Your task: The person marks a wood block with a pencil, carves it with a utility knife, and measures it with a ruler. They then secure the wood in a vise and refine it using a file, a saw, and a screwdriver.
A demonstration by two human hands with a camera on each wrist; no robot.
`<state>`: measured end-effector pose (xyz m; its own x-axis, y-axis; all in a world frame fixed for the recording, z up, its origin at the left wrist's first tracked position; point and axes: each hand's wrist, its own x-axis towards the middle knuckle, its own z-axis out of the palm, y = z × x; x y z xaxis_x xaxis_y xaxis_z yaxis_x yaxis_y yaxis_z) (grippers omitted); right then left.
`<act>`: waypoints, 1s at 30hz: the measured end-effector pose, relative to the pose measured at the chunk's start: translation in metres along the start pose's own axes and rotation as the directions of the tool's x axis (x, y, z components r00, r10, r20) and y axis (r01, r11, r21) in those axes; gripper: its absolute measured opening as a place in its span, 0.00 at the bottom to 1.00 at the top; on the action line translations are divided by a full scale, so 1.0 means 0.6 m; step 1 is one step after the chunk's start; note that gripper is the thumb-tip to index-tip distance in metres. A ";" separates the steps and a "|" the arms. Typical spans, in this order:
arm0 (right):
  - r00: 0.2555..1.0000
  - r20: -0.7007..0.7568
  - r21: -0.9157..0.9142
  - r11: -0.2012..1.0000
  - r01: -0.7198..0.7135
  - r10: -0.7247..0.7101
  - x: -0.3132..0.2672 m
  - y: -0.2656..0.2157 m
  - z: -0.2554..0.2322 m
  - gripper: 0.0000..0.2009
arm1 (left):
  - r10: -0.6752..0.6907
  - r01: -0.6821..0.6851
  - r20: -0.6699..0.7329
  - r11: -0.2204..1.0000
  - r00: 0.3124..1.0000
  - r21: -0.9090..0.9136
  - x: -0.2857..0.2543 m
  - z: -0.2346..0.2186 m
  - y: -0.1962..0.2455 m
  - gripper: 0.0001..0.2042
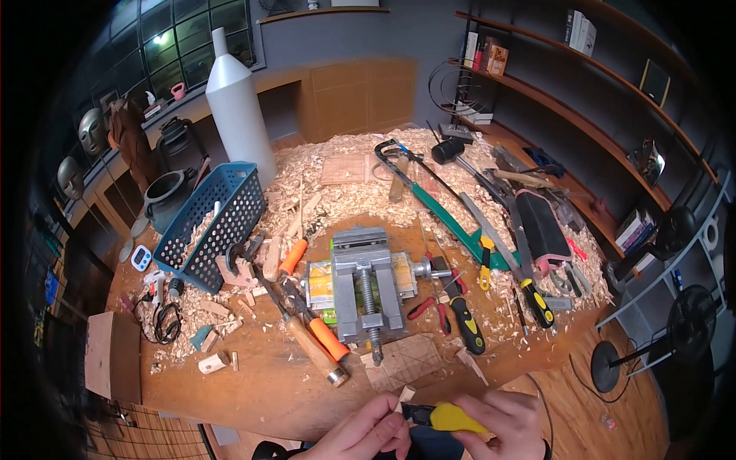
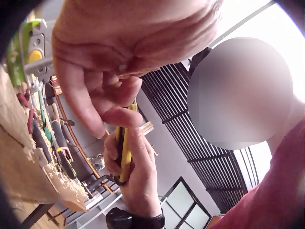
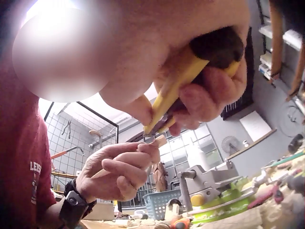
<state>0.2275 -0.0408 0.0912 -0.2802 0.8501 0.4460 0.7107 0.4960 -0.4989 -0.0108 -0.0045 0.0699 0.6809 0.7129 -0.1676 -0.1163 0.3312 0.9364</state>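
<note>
My left hand (image 1: 364, 431) is low in the head view, at the table's near edge, and pinches a small pale wood piece (image 1: 407, 394) between thumb and fingers. To its right my right hand (image 1: 510, 423) grips a yellow and black utility knife (image 1: 454, 418). In the right wrist view the tip of the knife (image 3: 164, 102) is right at the wood piece (image 3: 161, 141), beside the left fingertips. The left wrist view shows the left fingers curled, with the knife (image 2: 125, 152) in the right hand beyond them.
A grey metal vise (image 1: 354, 303) stands mid-table, with chisels (image 1: 310, 349) to its left and pliers (image 1: 441, 310) to its right. Wood shavings (image 1: 307, 165) cover much of the tabletop. Farther off are a blue basket (image 1: 203, 257) and a green hacksaw (image 1: 445, 218).
</note>
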 end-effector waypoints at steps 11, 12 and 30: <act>0.999 0.025 -0.004 1.000 0.021 -0.021 0.015 -0.004 -0.009 0.21 | 0.046 -0.048 -0.035 0.997 0.998 -0.053 0.001 0.014 0.006 0.10; 0.999 0.040 -0.020 0.999 0.037 -0.037 0.018 0.002 -0.010 0.20 | 0.045 -0.046 -0.034 0.998 0.998 -0.053 0.002 0.015 0.008 0.10; 0.998 0.020 0.027 0.998 -0.065 0.064 0.017 0.027 -0.005 0.19 | 0.061 -0.068 -0.088 0.994 0.994 -0.080 0.002 0.014 0.005 0.07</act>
<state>0.2381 -0.0249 0.0900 -0.2472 0.8835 0.3979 0.7099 0.4446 -0.5462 -0.0045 -0.0077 0.0753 0.6065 0.7832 -0.1366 -0.2199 0.3304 0.9179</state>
